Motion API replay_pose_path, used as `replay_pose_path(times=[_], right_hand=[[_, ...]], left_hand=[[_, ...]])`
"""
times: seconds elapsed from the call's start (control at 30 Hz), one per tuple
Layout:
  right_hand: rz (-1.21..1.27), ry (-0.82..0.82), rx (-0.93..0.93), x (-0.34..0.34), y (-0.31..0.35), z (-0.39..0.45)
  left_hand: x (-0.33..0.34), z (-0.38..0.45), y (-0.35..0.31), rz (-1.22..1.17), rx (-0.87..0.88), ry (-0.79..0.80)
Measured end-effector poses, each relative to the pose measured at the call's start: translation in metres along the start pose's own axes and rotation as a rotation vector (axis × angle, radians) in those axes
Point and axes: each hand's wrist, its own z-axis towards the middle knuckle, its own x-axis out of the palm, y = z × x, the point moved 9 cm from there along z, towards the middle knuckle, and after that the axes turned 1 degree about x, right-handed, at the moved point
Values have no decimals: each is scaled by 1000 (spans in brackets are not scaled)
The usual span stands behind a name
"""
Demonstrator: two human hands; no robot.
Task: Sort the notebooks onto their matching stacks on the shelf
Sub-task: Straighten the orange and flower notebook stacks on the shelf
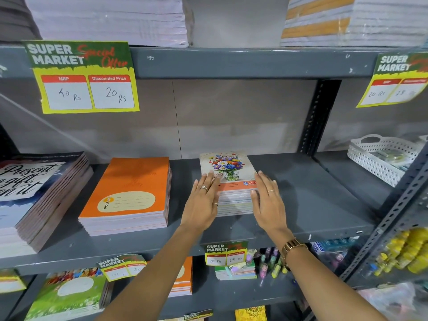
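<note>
A stack of small notebooks with a flower-vase cover (228, 166) sits mid-shelf on the grey metal shelf (312, 193). My left hand (203, 202) lies flat against the stack's left side, fingers straight. Against its right side presses my right hand (268, 202), also flat with fingers extended. Neither hand grips a notebook. To the left stands a stack of orange notebooks (129, 193). Further left is a taller stack with a script-lettered cover (34, 195).
A white perforated basket (379, 158) stands at the right end of the shelf. Price signs hang from the shelf above (85, 77). Below are green-cover notebooks (67, 295), more orange notebooks, pens and yellow bottles (407, 251). Paper stacks fill the top shelf.
</note>
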Motion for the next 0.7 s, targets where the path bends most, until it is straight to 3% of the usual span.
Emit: replay_pose_path(times=[0.4,0.7], right_hand=[[-54,-138,-105,-2,4,4],[-147,-84,-166,-2,11,7]], left_hand=[[-2,0,10,-30,-25,12],[-1,-2,13,-1,-46,7]])
